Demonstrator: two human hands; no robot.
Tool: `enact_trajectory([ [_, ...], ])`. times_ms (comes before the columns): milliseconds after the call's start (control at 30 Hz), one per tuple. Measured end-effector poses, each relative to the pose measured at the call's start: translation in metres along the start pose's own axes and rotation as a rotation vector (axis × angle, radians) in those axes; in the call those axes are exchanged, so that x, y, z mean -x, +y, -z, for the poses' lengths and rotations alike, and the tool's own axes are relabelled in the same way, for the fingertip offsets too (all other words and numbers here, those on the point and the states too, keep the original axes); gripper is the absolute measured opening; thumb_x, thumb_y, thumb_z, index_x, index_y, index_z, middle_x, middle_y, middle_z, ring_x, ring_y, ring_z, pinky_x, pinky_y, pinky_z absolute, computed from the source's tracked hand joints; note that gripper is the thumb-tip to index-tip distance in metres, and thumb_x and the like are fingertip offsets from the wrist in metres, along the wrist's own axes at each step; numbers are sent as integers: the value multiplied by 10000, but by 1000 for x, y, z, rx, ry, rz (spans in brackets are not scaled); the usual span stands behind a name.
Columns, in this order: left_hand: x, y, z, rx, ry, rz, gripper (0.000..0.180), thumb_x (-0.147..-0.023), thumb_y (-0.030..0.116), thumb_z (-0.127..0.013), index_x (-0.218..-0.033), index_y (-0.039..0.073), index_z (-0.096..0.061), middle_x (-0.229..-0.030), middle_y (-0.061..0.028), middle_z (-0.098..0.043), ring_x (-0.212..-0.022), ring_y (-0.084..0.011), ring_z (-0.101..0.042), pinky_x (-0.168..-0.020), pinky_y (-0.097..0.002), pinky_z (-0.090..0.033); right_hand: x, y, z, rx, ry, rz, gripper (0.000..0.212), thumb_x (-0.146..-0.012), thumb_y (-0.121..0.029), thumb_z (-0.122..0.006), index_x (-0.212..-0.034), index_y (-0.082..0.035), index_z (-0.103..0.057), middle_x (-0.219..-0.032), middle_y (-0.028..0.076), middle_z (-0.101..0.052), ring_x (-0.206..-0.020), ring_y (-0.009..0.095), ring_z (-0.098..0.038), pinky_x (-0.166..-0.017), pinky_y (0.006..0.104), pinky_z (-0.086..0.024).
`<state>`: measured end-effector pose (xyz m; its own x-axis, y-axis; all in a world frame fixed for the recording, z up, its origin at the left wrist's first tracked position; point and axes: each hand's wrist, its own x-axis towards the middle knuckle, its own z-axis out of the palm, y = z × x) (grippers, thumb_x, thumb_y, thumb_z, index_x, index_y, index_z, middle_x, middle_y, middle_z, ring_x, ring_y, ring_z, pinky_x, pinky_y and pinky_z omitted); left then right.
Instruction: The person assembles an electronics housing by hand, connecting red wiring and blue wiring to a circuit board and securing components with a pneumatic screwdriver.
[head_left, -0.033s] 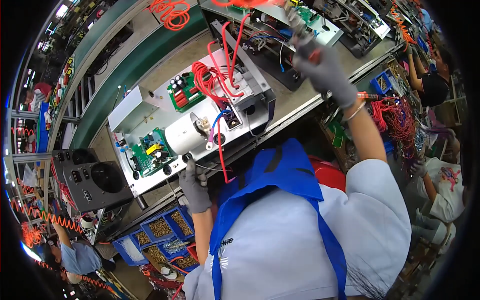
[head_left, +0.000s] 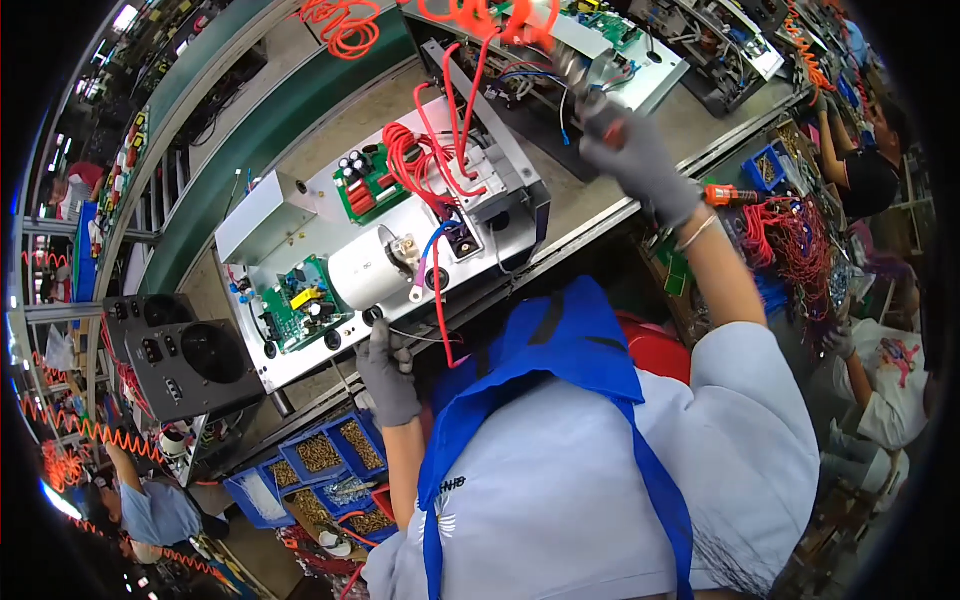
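Note:
My right hand [head_left: 645, 165], in a grey glove, is wrapped round an air screwdriver [head_left: 592, 98] with a coiled orange hose [head_left: 500, 18]. It is raised over the bench, right of an open metal chassis [head_left: 345, 330]. My left hand [head_left: 388, 375], also gloved, is at the chassis's near edge. Its fingers are curled; what they hold, if anything, I cannot make out. Beside it a thin pale wire [head_left: 425, 338] sticks out. On the chassis are a white cylinder [head_left: 365, 272], green circuit boards [head_left: 305, 300], coiled red wires [head_left: 410, 155] and a loose blue lead [head_left: 430, 250].
Blue bins [head_left: 320, 455] of small brass-coloured parts stand below my left hand. A dark panel with round openings [head_left: 190, 355] lies left of the chassis. Another chassis [head_left: 650, 80] is at the far right. An orange-handled tool [head_left: 730, 195] and red wire bundles [head_left: 800, 250] lie near my right arm. Co-workers are at both sides.
My right hand and the screwdriver have shifted slightly left and nearer, and more of the orange hose has swung into view. My left hand has hardly moved.

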<state>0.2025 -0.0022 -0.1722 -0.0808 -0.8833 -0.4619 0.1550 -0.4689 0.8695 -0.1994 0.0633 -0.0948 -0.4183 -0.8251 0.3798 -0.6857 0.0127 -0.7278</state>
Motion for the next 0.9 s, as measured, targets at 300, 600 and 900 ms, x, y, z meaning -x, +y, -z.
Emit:
enact_trajectory([
  [300,-2,-3,-3,-29,79,14,334,-890,385,-650,-748,95,-562,-591,19,-503,-466,-57,-442,-398,-195,-295,80,205,-135,521,-582,-110,386,-732,-167,-672,-1060,-28,-524,-949,241,-621,-917,403,-620,-777,487,-490],
  [600,59,54,-8,-489,202,-157,322,-914,300,-630,-1000,-5,-682,-736,-52,-653,-545,-60,-559,-458,-183,-389,61,238,-165,645,-542,-153,516,-772,-197,-662,-1219,-57,-445,-1208,227,-476,-1134,451,-473,-882,505,-483],
  [900,37,99,-72,-777,-366,-352,264,-918,253,-609,-941,-4,-666,-680,-46,-649,-540,-63,-567,-497,-206,-442,52,178,-108,514,-644,69,306,-792,-309,-639,-1017,-103,-673,-1024,143,-653,-1018,337,-614,-827,427,-512],
])
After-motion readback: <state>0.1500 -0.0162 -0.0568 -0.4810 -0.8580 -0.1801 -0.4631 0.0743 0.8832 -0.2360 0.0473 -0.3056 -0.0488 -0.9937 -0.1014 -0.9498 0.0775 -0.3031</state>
